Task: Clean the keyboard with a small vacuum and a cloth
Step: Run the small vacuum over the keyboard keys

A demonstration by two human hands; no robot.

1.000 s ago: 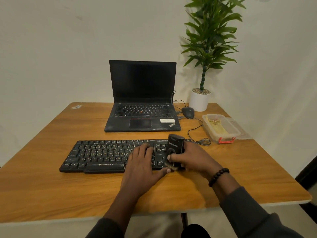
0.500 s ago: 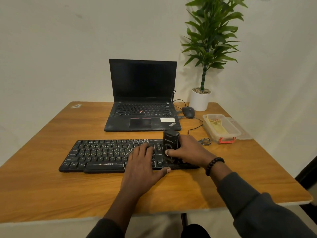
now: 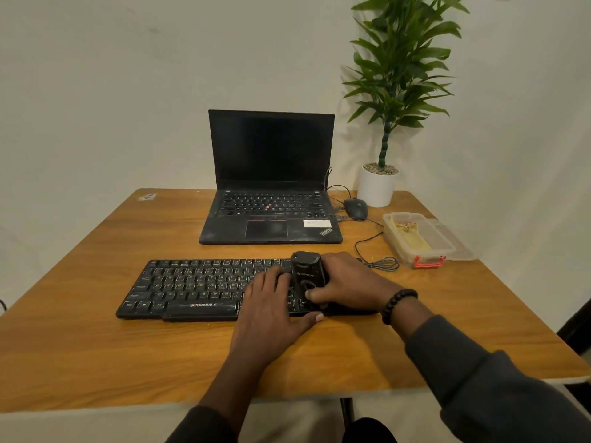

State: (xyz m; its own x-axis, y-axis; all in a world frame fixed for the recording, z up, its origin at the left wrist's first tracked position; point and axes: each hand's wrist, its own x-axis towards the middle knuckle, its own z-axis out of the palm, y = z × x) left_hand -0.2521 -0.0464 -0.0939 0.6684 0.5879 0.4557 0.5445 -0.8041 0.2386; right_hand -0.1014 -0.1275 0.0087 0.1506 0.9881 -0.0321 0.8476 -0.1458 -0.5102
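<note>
under your right hand [image 3: 348,284] the small vacuum [image 3: 307,279] stands upright on the right part of the keyboard [image 3: 192,286], your fingers wrapped around its body. just left of it, your left hand [image 3: 271,302] lies flat and spread on the keys, steadying the board on the tabletop [image 3: 96,346]. keep the nozzle low, work row by row in slow passes, and press lightly. no cloth shows clearly near either hand.

A wooden table [image 3: 96,330] stands against a plain pale wall [image 3: 128,75]. Behind the table's far right corner, dim light casts a soft leafy shadow on that wall.
</note>
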